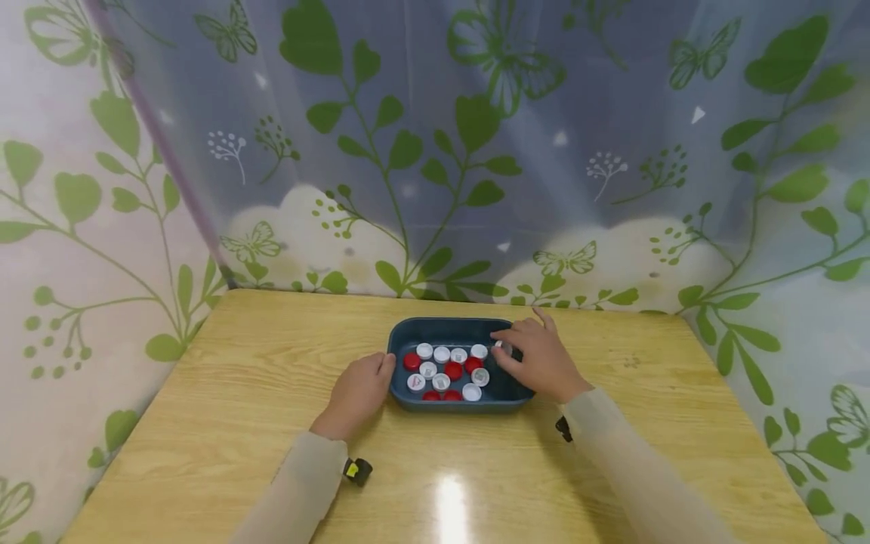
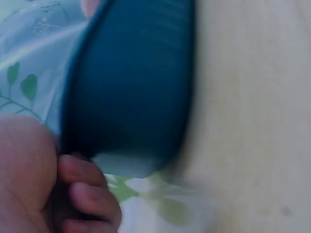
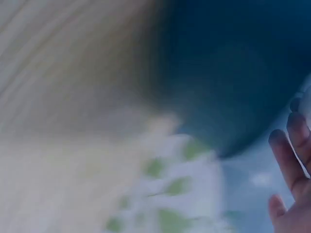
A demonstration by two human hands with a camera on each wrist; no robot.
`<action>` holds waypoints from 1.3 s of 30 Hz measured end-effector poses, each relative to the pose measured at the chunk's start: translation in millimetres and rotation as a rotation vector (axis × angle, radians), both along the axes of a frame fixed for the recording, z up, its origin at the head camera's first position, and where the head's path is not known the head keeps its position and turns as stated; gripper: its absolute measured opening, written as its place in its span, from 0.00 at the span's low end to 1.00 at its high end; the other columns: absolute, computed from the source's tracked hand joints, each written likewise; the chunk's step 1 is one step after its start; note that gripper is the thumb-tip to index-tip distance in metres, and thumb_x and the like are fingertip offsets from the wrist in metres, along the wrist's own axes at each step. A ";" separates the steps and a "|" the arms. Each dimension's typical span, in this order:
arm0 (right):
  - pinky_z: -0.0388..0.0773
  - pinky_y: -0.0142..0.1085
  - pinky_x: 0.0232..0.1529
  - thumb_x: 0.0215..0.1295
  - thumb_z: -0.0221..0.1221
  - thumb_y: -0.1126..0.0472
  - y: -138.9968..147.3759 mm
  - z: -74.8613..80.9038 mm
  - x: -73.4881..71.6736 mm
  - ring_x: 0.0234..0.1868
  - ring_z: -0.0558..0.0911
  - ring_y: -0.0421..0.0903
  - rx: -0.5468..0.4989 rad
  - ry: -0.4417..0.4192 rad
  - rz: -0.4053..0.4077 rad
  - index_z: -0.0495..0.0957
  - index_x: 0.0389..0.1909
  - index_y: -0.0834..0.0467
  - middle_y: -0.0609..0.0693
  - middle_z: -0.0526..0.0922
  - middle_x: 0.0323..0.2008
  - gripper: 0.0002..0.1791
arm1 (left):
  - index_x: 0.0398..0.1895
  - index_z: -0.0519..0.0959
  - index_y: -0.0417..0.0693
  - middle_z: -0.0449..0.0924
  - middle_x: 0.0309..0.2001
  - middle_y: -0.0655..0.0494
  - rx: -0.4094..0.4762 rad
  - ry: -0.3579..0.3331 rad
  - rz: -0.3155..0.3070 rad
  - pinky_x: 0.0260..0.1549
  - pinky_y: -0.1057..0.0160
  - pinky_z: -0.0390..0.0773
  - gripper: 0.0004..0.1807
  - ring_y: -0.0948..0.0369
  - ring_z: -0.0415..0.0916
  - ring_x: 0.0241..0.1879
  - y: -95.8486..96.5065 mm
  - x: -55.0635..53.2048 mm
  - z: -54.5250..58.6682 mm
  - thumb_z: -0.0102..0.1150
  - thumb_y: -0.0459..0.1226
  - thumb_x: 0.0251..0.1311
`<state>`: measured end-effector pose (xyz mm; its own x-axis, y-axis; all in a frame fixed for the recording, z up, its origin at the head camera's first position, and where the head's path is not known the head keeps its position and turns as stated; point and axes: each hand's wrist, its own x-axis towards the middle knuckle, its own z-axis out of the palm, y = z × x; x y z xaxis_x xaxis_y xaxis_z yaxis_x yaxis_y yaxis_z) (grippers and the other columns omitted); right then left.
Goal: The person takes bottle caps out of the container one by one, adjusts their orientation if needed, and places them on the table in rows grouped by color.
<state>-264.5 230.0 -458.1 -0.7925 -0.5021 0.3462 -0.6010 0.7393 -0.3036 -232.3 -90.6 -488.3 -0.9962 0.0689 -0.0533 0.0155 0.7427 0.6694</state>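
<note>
A dark blue rectangular tub holds several white bottle caps and red ones; some white caps carry printed pictures. My left hand grips the tub's left end, thumb at the rim. In the left wrist view the fingers curl by the tub's edge. Over the right end of the tub, my right hand pinches a white cap between thumb and fingers. The right wrist view catches only part of that hand, beside the blurred tub wall.
The tub stands on a light wooden table near its back edge. Behind it hangs a curtain with green leaves and butterflies, and similar cloth lines both sides. A dark wrist strap piece shows at the left sleeve.
</note>
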 end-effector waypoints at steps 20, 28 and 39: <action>0.77 0.27 0.46 0.71 0.67 0.51 -120.1 -13.3 109.5 0.38 0.79 0.30 0.109 -0.284 0.322 0.86 0.42 0.46 0.33 0.84 0.36 0.05 | 0.73 0.73 0.46 0.80 0.34 0.60 -0.018 -0.071 -0.312 0.29 0.60 0.75 0.32 0.61 0.74 0.28 -9.6 11.1 32.3 0.68 0.45 0.68; 0.76 0.26 0.41 0.69 0.69 0.53 -131.3 -25.3 104.0 0.33 0.76 0.29 0.131 -0.322 0.300 0.86 0.39 0.44 0.31 0.81 0.32 0.02 | 0.58 0.80 0.47 0.79 0.36 0.60 -0.006 -0.060 -0.299 0.35 0.60 0.77 0.18 0.61 0.75 0.33 -13.1 15.5 34.9 0.67 0.45 0.69; 0.77 0.28 0.41 0.64 0.72 0.58 -128.4 -20.8 103.9 0.34 0.77 0.29 0.199 -0.361 0.308 0.86 0.41 0.45 0.33 0.83 0.35 0.07 | 0.74 0.68 0.44 0.81 0.33 0.63 0.080 -0.061 -0.268 0.31 0.61 0.76 0.37 0.61 0.76 0.29 -10.3 10.2 31.1 0.71 0.42 0.65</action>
<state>-160.6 101.6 -478.9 -0.6485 -0.7597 -0.0482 -0.6834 0.6088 -0.4029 -222.1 -100.9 -457.2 -0.9369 0.3361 -0.0964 0.1622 0.6622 0.7316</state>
